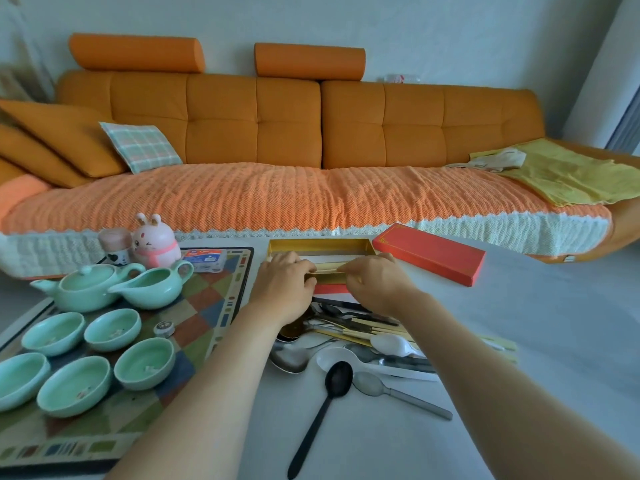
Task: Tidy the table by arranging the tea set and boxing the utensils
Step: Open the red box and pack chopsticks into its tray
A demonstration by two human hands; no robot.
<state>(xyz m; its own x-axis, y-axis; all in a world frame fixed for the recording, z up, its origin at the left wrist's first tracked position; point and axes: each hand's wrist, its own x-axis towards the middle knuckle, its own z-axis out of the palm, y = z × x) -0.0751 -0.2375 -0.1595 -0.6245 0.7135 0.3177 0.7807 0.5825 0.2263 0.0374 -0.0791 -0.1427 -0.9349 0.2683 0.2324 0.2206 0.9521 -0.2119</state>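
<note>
behind the white table (pixel 536 323), orange sofa (pixel 294 126), pale wall (pixel 450 29)

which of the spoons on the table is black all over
The black spoon lying nearest the camera, bowl and long handle both dark. The silver spoon left of it, the white spoon and the grey-handled spoon are all lighter.

Single view, head-worn, wide-angle. Faces forward and down across the table (pixel 519 306) toward the sofa (pixel 256 133) along the far side. Close range: forearms enter from the near edge, left hand (pixel 282 285) and right hand (pixel 377 282) mid-frame.
</note>
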